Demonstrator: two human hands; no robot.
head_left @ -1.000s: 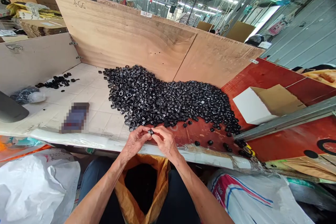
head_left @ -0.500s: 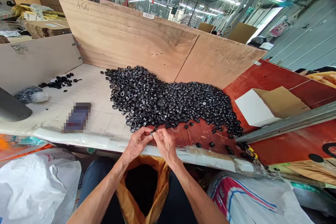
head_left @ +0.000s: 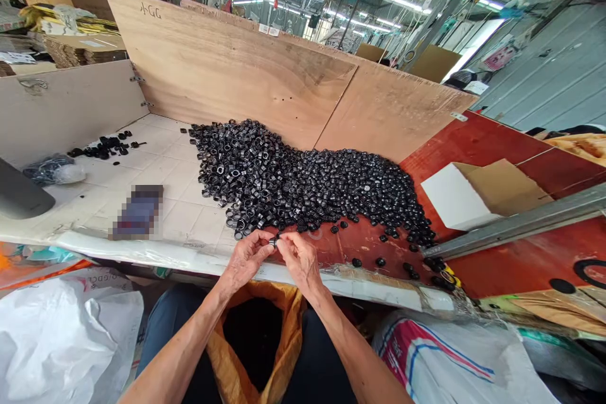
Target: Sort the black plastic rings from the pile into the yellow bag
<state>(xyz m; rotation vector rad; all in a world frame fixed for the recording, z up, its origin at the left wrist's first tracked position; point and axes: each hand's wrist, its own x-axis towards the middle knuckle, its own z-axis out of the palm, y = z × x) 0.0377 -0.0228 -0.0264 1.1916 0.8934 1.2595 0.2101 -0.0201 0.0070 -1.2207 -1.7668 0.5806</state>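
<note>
From the head camera, the left hand (head_left: 245,259) and the right hand (head_left: 300,260) come close, and their fingers pinch one small black ring (head_left: 273,240) between them, just above the table edge (head_left: 189,257). A big pile of black rings (head_left: 303,186) lies just past the hands. An orange sack (head_left: 290,310) hangs open below. A firm, steady pinch works best, since the ring is so tiny.

Bare forearms (head_left: 182,341), bony wrists (head_left: 226,281), slim fingers (head_left: 258,246) — dark blue-grey trousers (head_left: 163,322) over the lap
</note>
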